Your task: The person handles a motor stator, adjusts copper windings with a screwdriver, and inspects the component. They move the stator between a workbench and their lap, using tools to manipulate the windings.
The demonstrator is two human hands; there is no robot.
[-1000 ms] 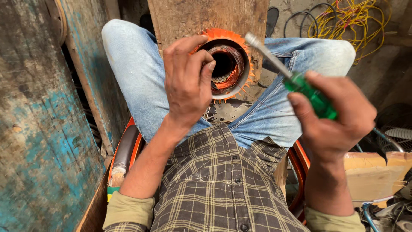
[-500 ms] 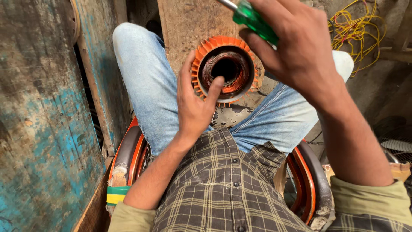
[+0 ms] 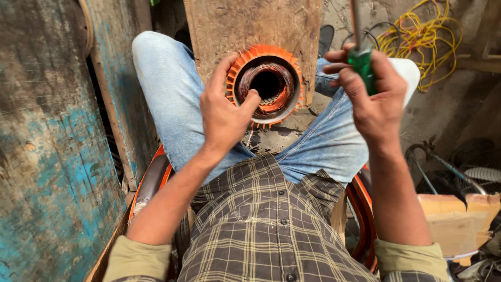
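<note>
An orange finned motor stator [image 3: 267, 85] with copper windings inside its bore rests between my knees on a worn wooden board [image 3: 250, 31]. My left hand [image 3: 225, 112] grips its left rim, the thumb hooked into the bore. My right hand [image 3: 371, 99] is raised to the right of the stator, closed around a green-handled screwdriver [image 3: 361, 57] whose metal shaft points up out of the frame.
A weathered blue-painted wooden panel [image 3: 47, 156] stands close on the left. Yellow wire [image 3: 417, 31] lies tangled at the upper right. I sit on an orange-rimmed seat [image 3: 151, 180]. Wooden blocks [image 3: 454, 219] and metal parts lie at the lower right.
My right hand has swung the screwdriver from pointing at the stator to upright, and now sits to its right. My left hand's thumb has hooked into the bore.
</note>
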